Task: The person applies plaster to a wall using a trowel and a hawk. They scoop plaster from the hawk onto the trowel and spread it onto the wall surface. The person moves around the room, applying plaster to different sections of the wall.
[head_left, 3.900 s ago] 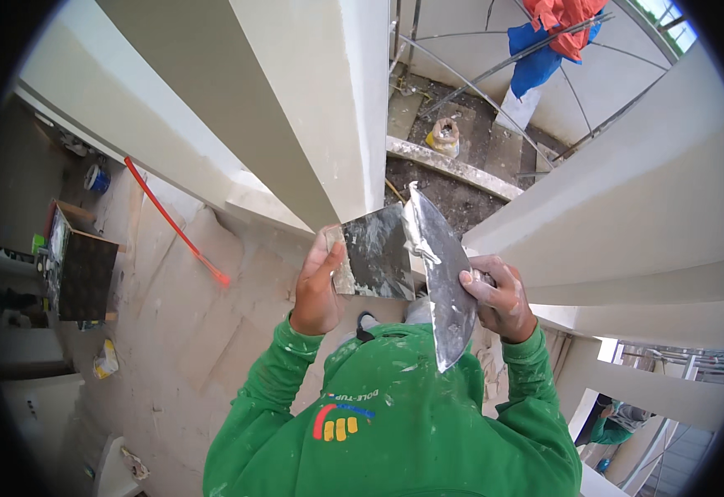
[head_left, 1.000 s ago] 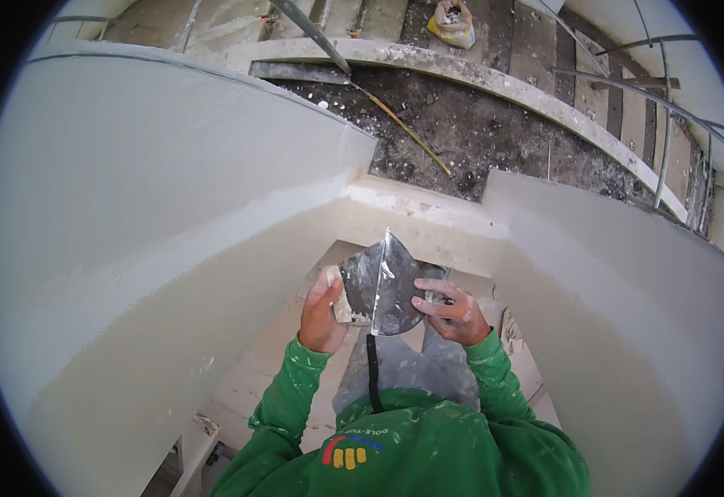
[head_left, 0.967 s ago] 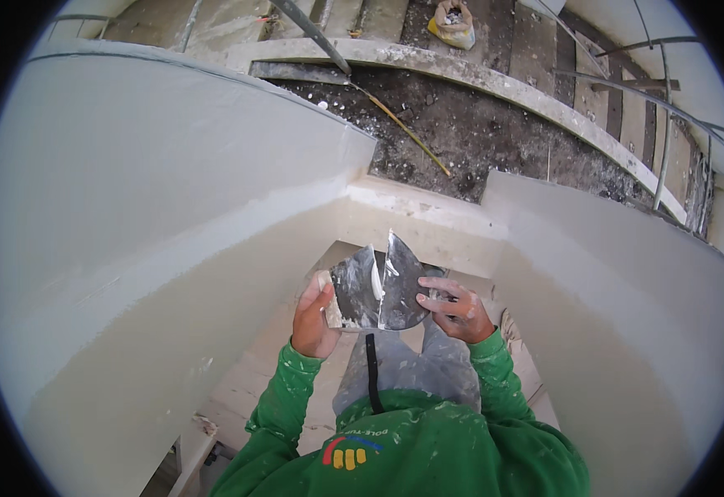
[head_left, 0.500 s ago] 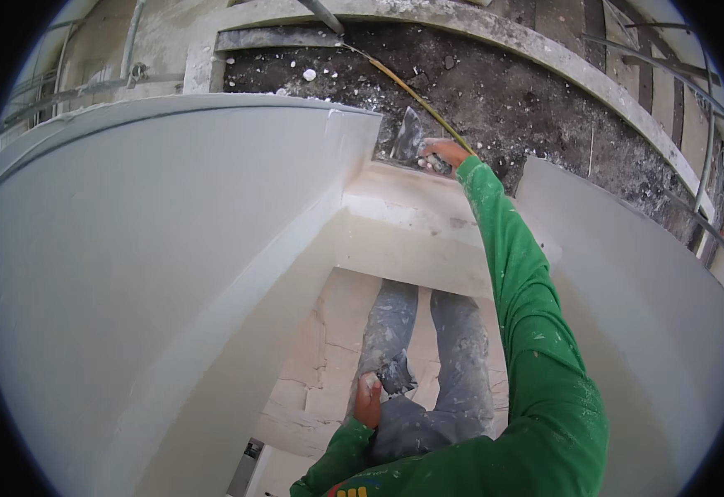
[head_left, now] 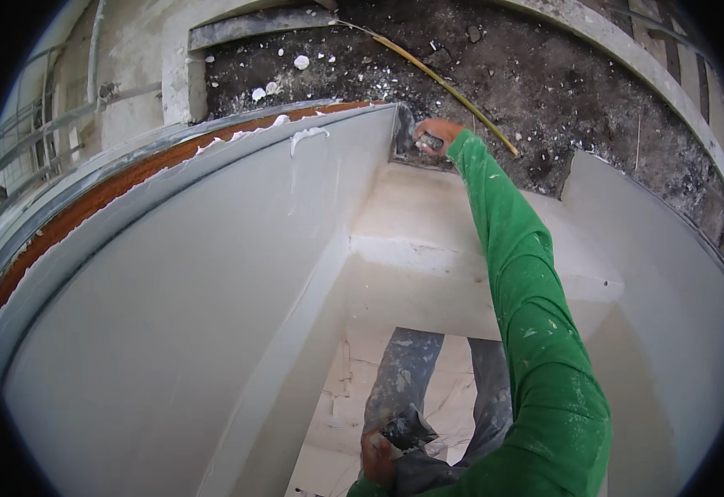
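Note:
My right hand [head_left: 438, 135] reaches far out at the end of a green sleeve, its fingers wrapped round the handle of a putty knife. The blade of that putty knife [head_left: 403, 131] stands upright at the far end of the grey-white left wall [head_left: 213, 265], apparently against its edge. Low in the picture, before my trousers, my left hand [head_left: 377, 460] is closed on a second putty knife [head_left: 409, 429] with a broad dark blade. A streak of wet plaster [head_left: 306, 139] hangs near the top of the left wall.
A pale ledge [head_left: 428, 207] crosses between the left wall and the right wall [head_left: 652, 224]. Beyond lies dark soil [head_left: 536, 83] with white plaster crumbs and a thin bamboo stick [head_left: 445, 83]. An orange-brown strip [head_left: 113, 174] runs along the left wall's top. Metal pipes stand far left.
The right putty knife has moved left, to the left wall's end. My left hand has gone lower with its putty knife. The view has shifted, showing more of the left wall's top.

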Demonstrator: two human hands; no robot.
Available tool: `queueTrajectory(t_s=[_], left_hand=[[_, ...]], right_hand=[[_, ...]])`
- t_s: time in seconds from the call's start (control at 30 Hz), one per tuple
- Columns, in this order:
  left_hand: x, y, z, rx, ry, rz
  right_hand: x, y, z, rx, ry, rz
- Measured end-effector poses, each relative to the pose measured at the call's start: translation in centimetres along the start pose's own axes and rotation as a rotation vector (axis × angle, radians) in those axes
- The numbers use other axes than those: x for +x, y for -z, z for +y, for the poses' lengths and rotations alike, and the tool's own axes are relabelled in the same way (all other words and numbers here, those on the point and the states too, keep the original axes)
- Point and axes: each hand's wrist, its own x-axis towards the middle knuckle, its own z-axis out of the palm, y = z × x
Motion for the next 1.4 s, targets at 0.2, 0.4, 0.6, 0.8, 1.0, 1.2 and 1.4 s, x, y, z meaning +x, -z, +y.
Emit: queueTrajectory(t_s=[0.2, 0.4, 0.6, 0.8, 1.0, 1.2, 1.4], left_hand=[[1.3, -1.2, 3.7, -0.092, -0.019, -0.046], [1.9, -1.6, 6.0, -0.122, -0.030, -0.038], [1.0, -1.8, 7.3, -0.182, -0.070, -0.036], [0.3, -1.2, 1.2, -0.064, -0.039, -0.025], [1.4, -2.3, -0.3, -0.111, -0.119, -0.036], [1.4, -3.1, 0.6, -0.046, -0.196, -0.103], [2.3, -4.7, -3.1, -0.073, -0.202, -0.136]], right_hand=[[0.1, -1.1, -1.8, -0.005, 0.124, 0.213], [1.3, -2.3, -5.1, 0.446, 0.046, 0.340], [1.2, -0.1, -9.3, 0.725, -0.259, 0.279], [0.6, 2.2, -17.7, 1.637, -0.888, 0.214], [0.1, 6.5, -28.7, 1.567, -0.842, 0.222], [-0.5, 9.0, -37.3, 1.613, -0.824, 0.167], [-0.6, 11.1, -46.6, 1.564, -0.786, 0.156]])
